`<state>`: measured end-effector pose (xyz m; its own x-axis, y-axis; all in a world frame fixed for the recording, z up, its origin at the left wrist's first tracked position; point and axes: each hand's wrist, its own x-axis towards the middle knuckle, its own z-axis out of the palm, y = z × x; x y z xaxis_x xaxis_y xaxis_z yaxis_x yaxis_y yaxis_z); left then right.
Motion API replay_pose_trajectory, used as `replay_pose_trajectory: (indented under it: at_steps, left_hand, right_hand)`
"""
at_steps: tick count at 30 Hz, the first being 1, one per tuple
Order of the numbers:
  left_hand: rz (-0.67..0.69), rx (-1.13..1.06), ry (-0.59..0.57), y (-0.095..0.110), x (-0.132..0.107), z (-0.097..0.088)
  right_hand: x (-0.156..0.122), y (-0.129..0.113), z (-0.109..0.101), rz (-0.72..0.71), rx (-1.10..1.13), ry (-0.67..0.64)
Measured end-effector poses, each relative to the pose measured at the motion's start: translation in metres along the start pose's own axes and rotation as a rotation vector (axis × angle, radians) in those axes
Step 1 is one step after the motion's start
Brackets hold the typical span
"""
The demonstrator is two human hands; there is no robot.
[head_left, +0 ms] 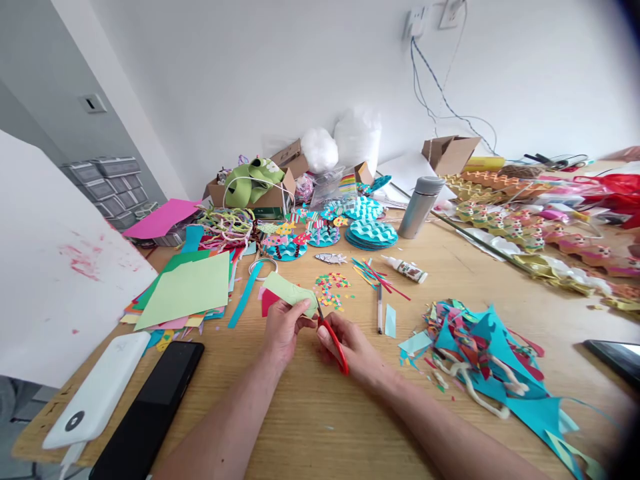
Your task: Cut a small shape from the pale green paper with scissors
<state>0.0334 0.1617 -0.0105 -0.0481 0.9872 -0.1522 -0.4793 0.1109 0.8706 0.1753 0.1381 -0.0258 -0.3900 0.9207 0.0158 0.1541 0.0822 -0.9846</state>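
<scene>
Left hand (283, 328): fingers clamp pale-green paper strip (286, 291). Right hand (353, 343): fingers wrap red-handled metal scissors (338, 345) at strip's edge.

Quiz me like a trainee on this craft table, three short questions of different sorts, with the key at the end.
1. What tool does the right hand hold?
2. True or false: the flask stands upright on the table.
3. The left hand holds: A) a phone; B) paper; C) a pen.

Key: 1. Red-handled scissors. 2. True. 3. B.
</scene>
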Motion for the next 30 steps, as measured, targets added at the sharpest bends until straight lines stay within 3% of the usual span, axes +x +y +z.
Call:
replay_pose_trajectory:
  at_steps: [30]
  left_hand:
    - [0.004,-0.057,0.012,-0.0024,-0.0032,0.0024]
  right_hand:
    - [0.0015,0.0035,-0.0005,-0.008,-0.045,0.015]
